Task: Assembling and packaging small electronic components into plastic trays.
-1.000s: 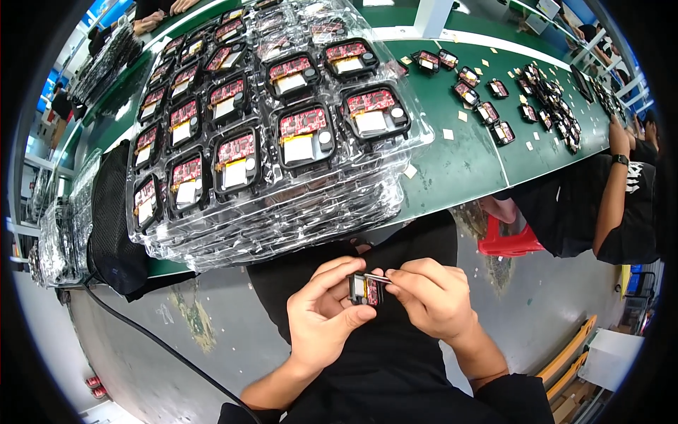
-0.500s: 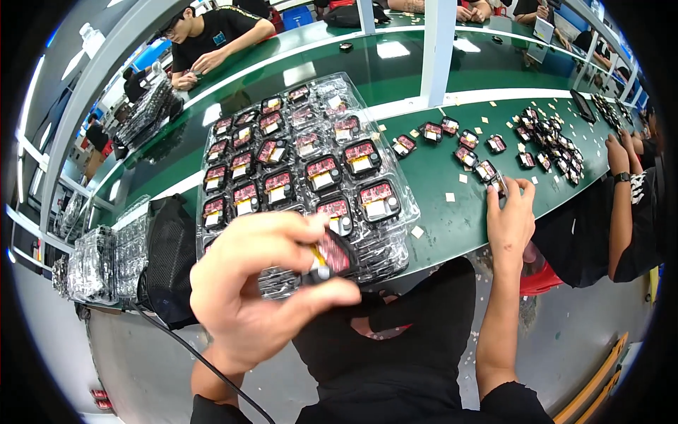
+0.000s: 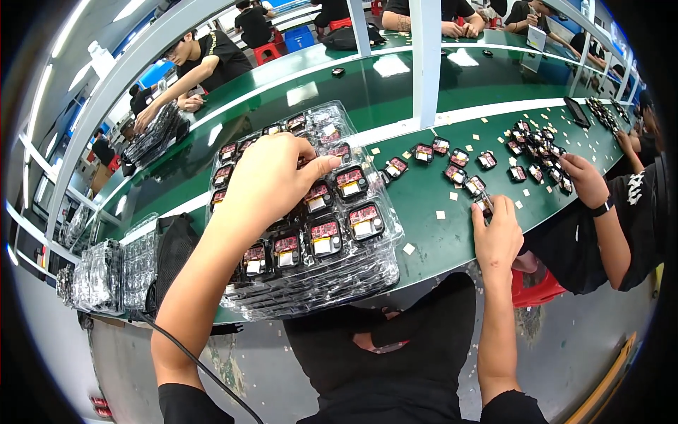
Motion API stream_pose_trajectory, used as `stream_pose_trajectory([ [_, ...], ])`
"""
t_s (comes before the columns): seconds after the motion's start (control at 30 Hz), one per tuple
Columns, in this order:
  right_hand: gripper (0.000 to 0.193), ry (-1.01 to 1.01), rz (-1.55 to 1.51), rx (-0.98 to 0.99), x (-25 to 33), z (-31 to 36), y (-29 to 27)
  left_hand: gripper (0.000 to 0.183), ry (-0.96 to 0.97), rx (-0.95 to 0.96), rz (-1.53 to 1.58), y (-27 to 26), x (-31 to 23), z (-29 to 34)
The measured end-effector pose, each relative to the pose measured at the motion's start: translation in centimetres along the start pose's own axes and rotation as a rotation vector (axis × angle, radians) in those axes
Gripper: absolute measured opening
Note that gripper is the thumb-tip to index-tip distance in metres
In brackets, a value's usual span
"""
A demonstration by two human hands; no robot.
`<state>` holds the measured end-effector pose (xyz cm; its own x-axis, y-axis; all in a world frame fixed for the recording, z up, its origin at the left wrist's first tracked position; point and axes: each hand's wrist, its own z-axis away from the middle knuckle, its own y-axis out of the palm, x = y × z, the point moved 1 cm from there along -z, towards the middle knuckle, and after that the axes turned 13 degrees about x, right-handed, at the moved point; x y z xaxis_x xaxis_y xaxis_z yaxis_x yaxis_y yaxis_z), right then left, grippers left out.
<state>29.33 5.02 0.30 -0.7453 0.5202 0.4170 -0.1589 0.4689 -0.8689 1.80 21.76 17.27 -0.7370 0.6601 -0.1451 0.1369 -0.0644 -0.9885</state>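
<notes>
A stack of clear plastic blister trays (image 3: 374,272) stands in front of me. Its top tray holds several small black-cased electronic modules (image 3: 325,239) with red circuit boards and white blocks. My left hand (image 3: 279,166) reaches over the upper part of this tray, fingers curled down among the pockets. Whatever sits under those fingertips is hidden by the hand. On the green table to the right, my right hand (image 3: 498,237) pinches another electronic module (image 3: 486,205) between thumb and fingers. Several loose modules (image 3: 455,173) lie just beyond it.
A heap of modules (image 3: 544,152) lies at the right, where a co-worker's hand (image 3: 587,182) reaches in. Small pale squares (image 3: 441,215) dot the green table (image 3: 438,244). More trays (image 3: 102,275) and a black bag (image 3: 176,244) are at left. A white post (image 3: 426,71) rises beyond.
My left hand has moved up and away from me, over the tray; the module seen in it before is now hidden. My right hand still pinches its module. The co-worker's hand has reached the heap.
</notes>
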Motion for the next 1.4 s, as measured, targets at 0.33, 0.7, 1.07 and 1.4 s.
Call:
stream_pose_trajectory([
  [0.33, 0.039, -0.377, -0.568, -0.081, -1.3, 3.2, -1.0, 0.043, 0.491, -0.165, 0.224, 0.4, -5.6, 7.9],
  [0.7, 0.066, -0.712, -1.006, 0.370, 1.9, 11.5, -3.6, 0.064, 0.179, 0.369, 1.753, 14.0, -8.2, 14.7],
  [1.07, 0.037, -0.165, -1.586, 0.708, 5.7, 15.9, -1.3, 0.050, 0.343, -0.587, 0.605, 19.2, -10.4, 15.4],
  [1.4, 0.025, -0.593, -0.497, 0.395, 5.6, 13.8, -3.6, 0.059, 0.145, -0.195, 1.975, 20.3, -9.4, 16.9],
])
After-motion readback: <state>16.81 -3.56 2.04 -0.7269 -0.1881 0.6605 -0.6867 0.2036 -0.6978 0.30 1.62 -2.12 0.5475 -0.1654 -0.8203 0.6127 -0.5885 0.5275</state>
